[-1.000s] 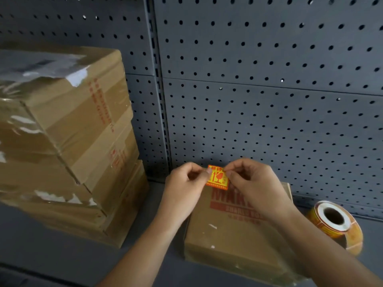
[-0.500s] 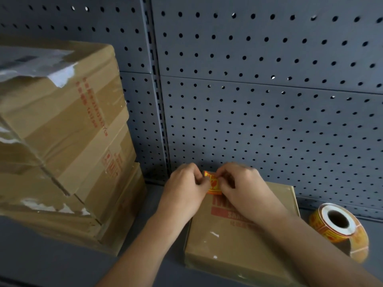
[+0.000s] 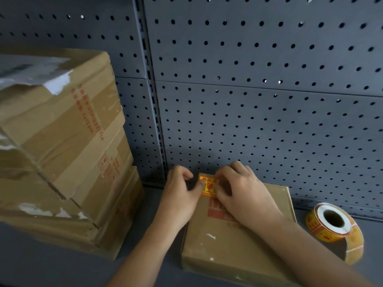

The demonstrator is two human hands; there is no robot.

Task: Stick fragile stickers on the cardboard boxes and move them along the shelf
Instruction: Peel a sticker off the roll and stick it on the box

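Observation:
A flat cardboard box with red print lies on the shelf in front of me. A yellow-and-red fragile sticker sits at the box's far left corner, low against its top. My left hand holds the sticker's left edge with the thumb, its other fingers curled. My right hand holds the right edge with bent fingertips and covers part of the red print. Whether the sticker is fully stuck down is hidden by my fingers.
A roll of fragile stickers lies on the grey shelf right of the flat box, a strip hanging off it. A stack of larger taped cardboard boxes stands at the left. A perforated grey back panel closes the shelf.
Both hands have lowered the sticker from above the box down onto its far left corner. The view has shifted slightly; the boxes and the roll have not moved.

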